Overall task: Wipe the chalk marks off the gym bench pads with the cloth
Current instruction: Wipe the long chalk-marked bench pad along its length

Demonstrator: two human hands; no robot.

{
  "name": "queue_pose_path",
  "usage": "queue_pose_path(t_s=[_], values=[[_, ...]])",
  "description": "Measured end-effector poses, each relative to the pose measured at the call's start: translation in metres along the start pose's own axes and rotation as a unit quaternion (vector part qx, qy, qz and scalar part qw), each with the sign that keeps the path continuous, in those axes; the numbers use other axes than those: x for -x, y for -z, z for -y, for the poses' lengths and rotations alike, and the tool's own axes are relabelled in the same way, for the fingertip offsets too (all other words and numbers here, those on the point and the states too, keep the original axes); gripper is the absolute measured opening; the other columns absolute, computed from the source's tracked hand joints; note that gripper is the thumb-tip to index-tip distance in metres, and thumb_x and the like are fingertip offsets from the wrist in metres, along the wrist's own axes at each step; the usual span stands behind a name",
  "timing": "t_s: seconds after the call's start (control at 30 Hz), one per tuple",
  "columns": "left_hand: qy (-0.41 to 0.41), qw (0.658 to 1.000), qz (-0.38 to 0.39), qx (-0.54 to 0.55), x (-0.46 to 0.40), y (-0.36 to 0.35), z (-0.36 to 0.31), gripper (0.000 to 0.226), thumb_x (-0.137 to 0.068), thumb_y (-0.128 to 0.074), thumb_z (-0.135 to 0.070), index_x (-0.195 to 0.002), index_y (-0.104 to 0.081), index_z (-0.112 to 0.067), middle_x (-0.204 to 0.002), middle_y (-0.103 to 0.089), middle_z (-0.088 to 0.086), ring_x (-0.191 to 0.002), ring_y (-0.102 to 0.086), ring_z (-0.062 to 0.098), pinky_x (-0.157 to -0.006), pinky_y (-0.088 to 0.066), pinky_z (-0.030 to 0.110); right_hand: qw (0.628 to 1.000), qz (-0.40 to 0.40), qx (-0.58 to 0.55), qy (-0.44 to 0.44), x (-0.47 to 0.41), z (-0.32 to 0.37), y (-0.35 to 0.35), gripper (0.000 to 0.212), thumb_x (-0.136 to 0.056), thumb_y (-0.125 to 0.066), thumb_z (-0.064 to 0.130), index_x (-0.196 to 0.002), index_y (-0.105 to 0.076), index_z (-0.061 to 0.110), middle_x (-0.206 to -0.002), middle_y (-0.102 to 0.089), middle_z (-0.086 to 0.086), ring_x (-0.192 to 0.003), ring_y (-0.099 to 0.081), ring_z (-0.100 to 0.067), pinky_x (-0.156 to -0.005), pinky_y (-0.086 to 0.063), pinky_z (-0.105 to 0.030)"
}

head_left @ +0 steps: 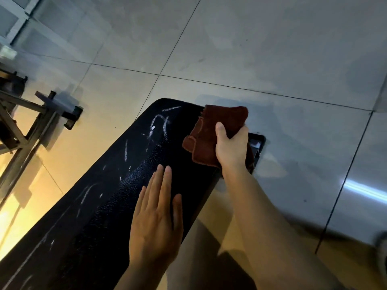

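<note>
We held the dark red cloth [211,130] bunched in our right hand [231,146], thumb curled over its front and the other fingers hidden behind the folds, so that most of the fabric spilled out above and to the left of the hand. The cloth hung at the far right edge of the black bench pad [109,206], near its far right corner, and we could not tell whether it touched the surface. Our right forearm reached in from the lower right, crossing beyond the pad's right edge. Our left hand [156,222] lay flat on the pad near its right edge, fingers straight and close together, pointing toward the far end, gripping nothing. White chalk marks [159,122] streaked the pad from the far end down along its left side, to the left of both hands. A metal frame [23,130] stood on the tiled floor [272,49] off the pad's left side.
</note>
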State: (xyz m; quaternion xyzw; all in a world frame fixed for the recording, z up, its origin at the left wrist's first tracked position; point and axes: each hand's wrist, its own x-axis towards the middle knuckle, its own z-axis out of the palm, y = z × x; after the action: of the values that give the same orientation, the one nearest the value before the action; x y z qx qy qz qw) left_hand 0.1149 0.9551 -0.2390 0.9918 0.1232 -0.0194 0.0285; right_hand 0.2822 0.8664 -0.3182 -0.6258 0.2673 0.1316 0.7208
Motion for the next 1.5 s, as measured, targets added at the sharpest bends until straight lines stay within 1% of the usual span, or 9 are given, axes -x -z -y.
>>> queue_pose_path(t_s=[0.13, 0.27, 0.43, 0.7, 0.87, 1.0, 1.23, 1.33, 1.5], values=[[-0.006, 0.995, -0.005, 0.096, -0.003, 0.006, 0.0, 0.051, -0.096, -0.01, -0.055, -0.144, 0.006, -0.057, -0.154, 0.001, -0.035, -0.142, -0.002, -0.012, -0.116, -0.003, 0.015, 0.998, 0.029, 0.053, 0.027, 0.064, -0.008, 0.002, 0.074, -0.1, -0.046, 0.026, -0.155, 0.002, 0.011, -0.163, -0.009, -0.009, -0.15, -0.011, -0.02, -0.122, -0.014, -0.038], [-0.019, 0.996, 0.012, 0.083, -0.002, 0.006, 0.001, 0.049, -0.097, -0.004, -0.059, -0.145, 0.001, -0.055, -0.152, 0.003, -0.038, -0.143, -0.003, -0.01, -0.116, -0.001, 0.015, 0.992, 0.096, 0.044, 0.074, 0.129, -0.032, 0.006, 0.068, -0.101, -0.033, 0.036, -0.144, 0.018, 0.026, -0.164, 0.002, -0.004, -0.15, -0.005, -0.014, -0.122, -0.015, -0.035], [-0.007, 0.999, 0.03, -0.018, -0.003, -0.002, 0.003, 0.053, -0.098, 0.001, -0.059, -0.148, 0.005, -0.044, -0.158, 0.001, -0.02, -0.145, 0.003, -0.006, -0.116, 0.006, 0.017, 0.995, 0.089, 0.036, 0.015, 0.055, -0.016, 0.009, 0.084, -0.098, -0.053, 0.028, -0.154, 0.008, 0.011, -0.163, 0.004, -0.006, -0.15, 0.003, -0.015, -0.117, 0.003, -0.021], [-0.003, 0.999, 0.042, -0.029, -0.005, 0.0, 0.0, 0.061, -0.096, 0.006, -0.059, -0.151, 0.005, -0.033, -0.157, 0.005, -0.018, -0.143, 0.01, -0.007, -0.116, 0.008, 0.018, 0.999, 0.016, 0.014, 0.023, 0.003, -0.009, 0.0, 0.08, -0.085, -0.057, 0.045, -0.148, -0.026, 0.007, -0.148, -0.038, -0.012, -0.139, -0.035, -0.029, -0.113, -0.034, -0.049], [-0.012, 0.998, 0.026, 0.057, -0.003, 0.006, -0.001, 0.051, -0.094, 0.005, -0.063, -0.144, 0.009, -0.055, -0.152, 0.01, -0.035, -0.142, 0.005, -0.011, -0.116, 0.004, 0.016, 0.985, 0.051, 0.132, 0.099, 0.039, -0.014, 0.008, 0.066, -0.104, -0.036, 0.018, -0.152, 0.006, 0.003, -0.162, 0.003, -0.014, -0.15, 0.002, -0.022, -0.121, 0.001, -0.027], [-0.01, 0.993, -0.003, 0.12, -0.002, 0.009, -0.002, 0.047, -0.094, -0.002, -0.066, -0.139, 0.01, -0.065, -0.147, 0.007, -0.045, -0.142, -0.004, -0.011, -0.114, -0.002, 0.01, 0.963, 0.066, 0.127, 0.229, 0.104, -0.034, 0.01, 0.066, -0.104, -0.034, 0.02, -0.148, 0.016, 0.021, -0.16, 0.012, -0.003, -0.15, 0.006, -0.016, -0.121, -0.003, -0.026], [-0.002, 0.999, 0.007, 0.052, -0.002, 0.002, 0.0, 0.049, -0.101, -0.004, -0.055, -0.149, 0.003, -0.047, -0.154, -0.003, -0.031, -0.143, -0.005, -0.009, -0.116, 0.003, 0.014, 0.981, 0.051, 0.17, 0.072, -0.006, 0.011, 0.004, 0.06, -0.104, -0.039, 0.028, -0.154, -0.013, 0.008, -0.16, -0.015, -0.011, -0.147, -0.017, -0.026, -0.118, -0.02, -0.036], [-0.005, 0.999, 0.009, 0.044, -0.002, 0.0, 0.002, 0.05, -0.101, -0.004, -0.054, -0.15, 0.003, -0.046, -0.157, -0.005, -0.023, -0.145, -0.006, -0.006, -0.117, 0.002, 0.018, 0.96, 0.009, 0.258, 0.113, -0.015, 0.015, 0.001, 0.05, -0.104, -0.037, 0.028, -0.147, -0.033, 0.002, -0.149, -0.035, -0.013, -0.138, -0.034, -0.03, -0.111, -0.033, -0.039], [0.027, 0.991, -0.037, 0.126, -0.005, 0.007, -0.001, 0.049, -0.099, -0.02, -0.051, -0.148, -0.018, -0.043, -0.154, -0.026, -0.018, -0.139, -0.025, -0.001, -0.111, -0.026, 0.028, 0.857, 0.069, 0.457, 0.228, 0.02, 0.01, 0.007, 0.055, -0.103, -0.031, 0.023, -0.153, -0.018, 0.002, -0.162, -0.012, -0.009, -0.15, 0.001, -0.029, -0.121, 0.001, -0.041]])
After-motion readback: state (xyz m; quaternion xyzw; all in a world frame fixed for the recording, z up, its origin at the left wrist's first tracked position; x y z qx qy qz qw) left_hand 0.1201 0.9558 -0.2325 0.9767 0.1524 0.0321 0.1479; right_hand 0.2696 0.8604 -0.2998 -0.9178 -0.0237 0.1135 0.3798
